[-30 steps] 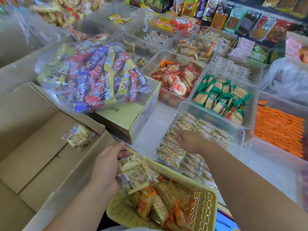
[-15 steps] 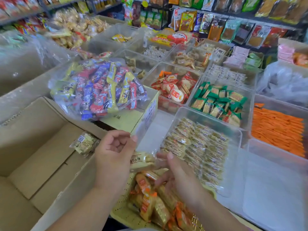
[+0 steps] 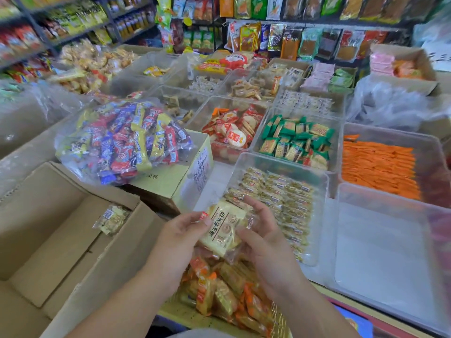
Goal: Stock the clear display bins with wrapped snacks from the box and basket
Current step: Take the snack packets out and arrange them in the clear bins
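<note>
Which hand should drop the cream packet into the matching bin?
Probably right. The right hand holds the cream packet on the side next to the matching bin; the left hand sits farther away, toward the cardboard box.

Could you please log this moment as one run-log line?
left hand: pinches cream wrapped snack packet | right hand: holds same packet | position: above yellow plastic basket | likely next: clear plastic bin

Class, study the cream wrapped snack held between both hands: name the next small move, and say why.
Probably carry the cream snack forward and right into the clear bin just beyond. Both the left hand and right hand pinch it above the basket, and that bin's rows look like matching packets.
</note>
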`<state>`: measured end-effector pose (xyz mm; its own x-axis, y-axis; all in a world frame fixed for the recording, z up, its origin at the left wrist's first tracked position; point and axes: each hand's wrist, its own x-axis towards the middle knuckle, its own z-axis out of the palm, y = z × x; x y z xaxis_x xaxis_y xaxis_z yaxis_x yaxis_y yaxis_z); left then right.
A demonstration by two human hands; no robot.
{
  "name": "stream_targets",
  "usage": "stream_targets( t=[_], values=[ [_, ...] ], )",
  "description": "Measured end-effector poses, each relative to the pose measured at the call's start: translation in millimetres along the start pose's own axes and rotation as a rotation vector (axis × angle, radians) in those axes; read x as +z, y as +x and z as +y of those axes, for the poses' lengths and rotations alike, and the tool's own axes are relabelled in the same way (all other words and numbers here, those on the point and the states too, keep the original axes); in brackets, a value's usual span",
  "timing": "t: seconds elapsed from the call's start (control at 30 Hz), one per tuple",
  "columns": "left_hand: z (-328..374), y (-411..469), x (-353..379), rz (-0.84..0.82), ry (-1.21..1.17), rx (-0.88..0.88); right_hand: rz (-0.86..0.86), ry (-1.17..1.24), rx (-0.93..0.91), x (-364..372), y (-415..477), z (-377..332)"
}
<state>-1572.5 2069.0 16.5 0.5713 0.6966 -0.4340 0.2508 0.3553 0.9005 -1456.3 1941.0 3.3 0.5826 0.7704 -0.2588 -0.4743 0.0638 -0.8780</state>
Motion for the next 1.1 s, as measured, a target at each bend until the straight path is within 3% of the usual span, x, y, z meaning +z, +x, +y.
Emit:
stream_targets(
  t=[0.2, 0.37, 0.53, 0.6, 0.67, 0.73, 0.8, 0.93, 1.0, 1.1],
  values=[
    [0.6, 5.7, 1.5, 0.024, 0.051, 0.04, 0.058, -0.038, -0.045, -18.0, 1.6, 7.3],
    [-4.7, 19.1, -3.2, -0.093, 0.14, 0.023, 0.064, -0.097, -0.024, -31.4, 4.3, 11.6],
    [-4.3, 27.4, 7.2, -0.111, 0.213, 0.015, 0.258, -0.279, 0.017, -29.3, 8.7, 18.3],
    [-6.4, 33.8, 15.3, -0.065, 0.344, 0.109, 0.294, -0.307, 0.056, -24.2, 9.5, 20.5],
    [-8.7, 39.5, 24.9, -0.08, 0.501, 0.268, 0.25, -0.148, 0.103, -20.0, 12.2, 20.9],
    [-12.8, 44.0, 36.3, -0.154, 0.543, 0.392, 0.213, -0.015, 0.125, -19.7, 18.2, 18.4],
    [-13.8, 48.0, 47.8, -0.26, 0.58, 0.448, 0.253, -0.05, 0.135, -22.3, 26.7, 13.5],
    [-16.4, 61.2, 58.3, -0.529, 0.551, 0.392, 0.361, -0.222, 0.122, -33.6, 44.9, 8.6],
    [-19.6, 70.4, 51.4, -0.5, 0.55, 0.386, 0.387, -0.231, 0.084, -40.6, 55.5, 5.8],
    [-24.4, 87.8, 28.8, -0.254, 0.666, 0.456, 0.438, -0.472, -0.047, -52.3, 79.9, -6.5]
  ],
)
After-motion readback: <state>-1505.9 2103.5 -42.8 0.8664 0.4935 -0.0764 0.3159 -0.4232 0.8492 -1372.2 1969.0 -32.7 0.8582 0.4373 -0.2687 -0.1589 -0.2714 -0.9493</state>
